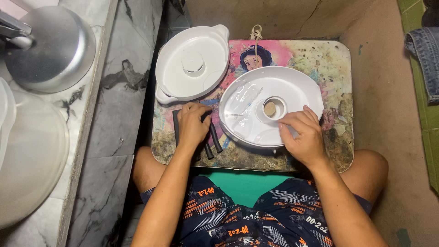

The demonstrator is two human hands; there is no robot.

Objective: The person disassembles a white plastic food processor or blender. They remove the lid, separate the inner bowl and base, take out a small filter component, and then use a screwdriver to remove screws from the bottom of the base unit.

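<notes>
On the little worn table (338, 59) with the faded cartoon picture on top, the left hand (192, 126) is lying palm down over a bunch of black rod-like pieces (215, 137), fingers curled over them but I honestly can't tell if it's actually gripping any or just resting there. A couple of the rods stick out below the hand toward the table's near edge, and another one shows just left of the hand.

The right hand (302, 135) sits on the near right rim of a round white tray (297, 84) with a raised hub in the middle, fingers bent and touching the rim, not really clamped on it as far as I can see. There's a clear plastic bag (244, 103) lying inside the tray on the left.

Up and left of that is a white lid with two handles (192, 64), touching the table's far left corner. Off to the left, on the marble counter (123, 91), there's a metal pot (50, 50).
</notes>
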